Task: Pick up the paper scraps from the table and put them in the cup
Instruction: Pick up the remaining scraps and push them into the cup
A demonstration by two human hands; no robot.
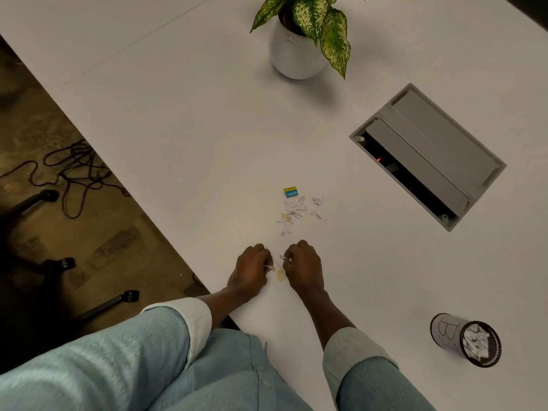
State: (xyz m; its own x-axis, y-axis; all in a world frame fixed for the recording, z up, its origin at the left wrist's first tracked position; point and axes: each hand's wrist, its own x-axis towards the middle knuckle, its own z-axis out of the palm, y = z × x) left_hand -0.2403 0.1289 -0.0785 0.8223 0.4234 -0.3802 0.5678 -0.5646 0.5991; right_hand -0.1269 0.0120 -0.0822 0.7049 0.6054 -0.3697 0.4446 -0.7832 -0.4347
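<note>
Several small white and yellowish paper scraps lie scattered on the white table, just beyond my hands. A blue and yellow scrap sits at the far edge of the pile. My left hand and my right hand rest close together on the table, each with fingers curled and pinching small scraps. A yellowish scrap lies between them. The grey cup stands at the lower right, with white scraps inside it.
A potted plant in a white pot stands at the far side. A grey cable box with an open lid is set into the table at right. The table's left edge drops to a floor with cables and chair legs.
</note>
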